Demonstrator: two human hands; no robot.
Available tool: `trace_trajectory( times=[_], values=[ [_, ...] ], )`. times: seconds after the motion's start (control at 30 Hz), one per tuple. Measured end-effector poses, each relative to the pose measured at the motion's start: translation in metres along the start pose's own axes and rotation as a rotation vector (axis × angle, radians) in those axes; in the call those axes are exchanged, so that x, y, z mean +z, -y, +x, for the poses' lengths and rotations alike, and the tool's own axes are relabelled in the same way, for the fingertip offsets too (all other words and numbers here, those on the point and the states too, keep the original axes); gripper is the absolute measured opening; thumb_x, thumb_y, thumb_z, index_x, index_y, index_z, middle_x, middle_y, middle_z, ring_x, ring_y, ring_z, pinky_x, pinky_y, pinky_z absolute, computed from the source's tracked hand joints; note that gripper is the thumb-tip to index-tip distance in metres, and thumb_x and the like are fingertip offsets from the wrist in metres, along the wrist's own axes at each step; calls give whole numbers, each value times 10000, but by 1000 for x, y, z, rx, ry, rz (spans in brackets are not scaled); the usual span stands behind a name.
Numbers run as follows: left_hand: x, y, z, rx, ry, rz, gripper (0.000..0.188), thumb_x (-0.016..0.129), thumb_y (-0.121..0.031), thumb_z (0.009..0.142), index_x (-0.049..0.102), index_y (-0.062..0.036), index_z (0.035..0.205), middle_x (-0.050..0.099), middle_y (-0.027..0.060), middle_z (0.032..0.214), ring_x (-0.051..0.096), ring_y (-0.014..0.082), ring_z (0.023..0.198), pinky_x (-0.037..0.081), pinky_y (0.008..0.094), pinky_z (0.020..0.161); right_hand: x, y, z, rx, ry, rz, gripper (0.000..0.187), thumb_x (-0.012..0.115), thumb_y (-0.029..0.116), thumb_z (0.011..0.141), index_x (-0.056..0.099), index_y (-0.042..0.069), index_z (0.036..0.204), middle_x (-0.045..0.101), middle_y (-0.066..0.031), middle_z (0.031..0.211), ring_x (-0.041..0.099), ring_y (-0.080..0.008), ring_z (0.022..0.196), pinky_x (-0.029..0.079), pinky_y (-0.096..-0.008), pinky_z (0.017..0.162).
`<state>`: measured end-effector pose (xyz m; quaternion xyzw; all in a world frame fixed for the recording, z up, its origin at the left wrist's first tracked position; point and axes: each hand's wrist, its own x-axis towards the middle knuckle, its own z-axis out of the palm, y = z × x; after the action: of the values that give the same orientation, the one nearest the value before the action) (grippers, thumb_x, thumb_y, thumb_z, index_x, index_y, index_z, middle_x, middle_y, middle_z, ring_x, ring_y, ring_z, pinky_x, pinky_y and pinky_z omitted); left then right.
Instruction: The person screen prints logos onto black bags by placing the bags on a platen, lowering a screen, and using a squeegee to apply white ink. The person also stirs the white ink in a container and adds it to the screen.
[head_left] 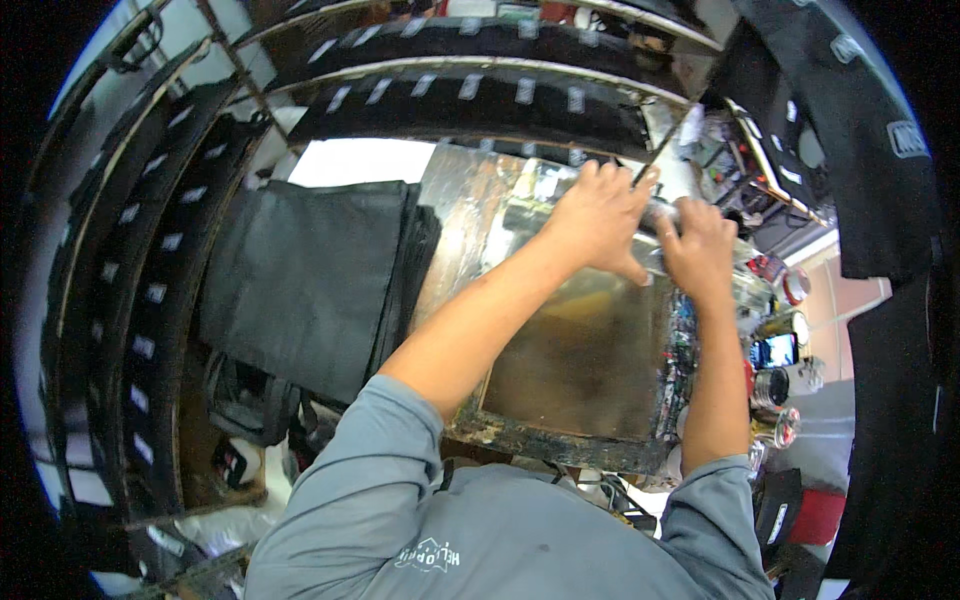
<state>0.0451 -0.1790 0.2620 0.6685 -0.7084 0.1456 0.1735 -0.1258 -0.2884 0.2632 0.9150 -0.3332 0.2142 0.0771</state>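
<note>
A screen-printing frame with a brown, see-through mesh and a paint-stained border lies on the table before me. Over its far right part reaches my left hand, its fingers apart and its thumb stretched toward the mesh. Close beside it, my right hand is bent at the frame's right far corner, fingers curled. Between the two hands is a blurred, shiny grey-white thing whose kind I cannot make out. What lies under the right fingers is hidden. A thin dark stick shape stands behind the left fingertips.
To the left lies a stack of black fabric bags. Jars and cans and a lit phone line the right side. Shelves with black bags run along the back; more racks stand at the left.
</note>
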Motion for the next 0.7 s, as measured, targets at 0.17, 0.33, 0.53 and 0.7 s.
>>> trace_trajectory(
  times=[0.17,0.33,0.53,0.7],
  values=[
    [-18,-1,-10,111,-394,60,1213,748,-806,593,487,-35,1492,534,201,1278,498,349,1232,307,534,1108,4,-7,16,-101,-121,-10,439,545,464,1007,643,44,1085,655,-145,1067,604,-357,1065,403,-508,898],
    [34,20,-186,76,-389,-187,424,810,-462,779,754,-106,1002,703,79,961,680,265,893,533,423,810,-8,-9,32,-52,-35,13,477,488,510,1044,612,51,1007,641,-149,1030,601,-363,1039,405,-499,874],
    [88,125,-371,-1081,298,431,615,727,-470,921,588,-17,1314,614,169,1226,649,348,1076,563,446,887,-7,-9,38,-24,9,1,540,495,548,1030,651,39,1120,678,-154,1105,612,-368,1092,421,-500,908],
    [117,138,-394,-1034,462,388,483,651,-436,980,578,-22,1218,677,228,1172,712,371,1029,621,420,822,-1,-16,37,-38,-6,-62,499,458,514,1054,637,65,1178,682,-159,1155,611,-357,1122,413,-495,910]
  ],
)
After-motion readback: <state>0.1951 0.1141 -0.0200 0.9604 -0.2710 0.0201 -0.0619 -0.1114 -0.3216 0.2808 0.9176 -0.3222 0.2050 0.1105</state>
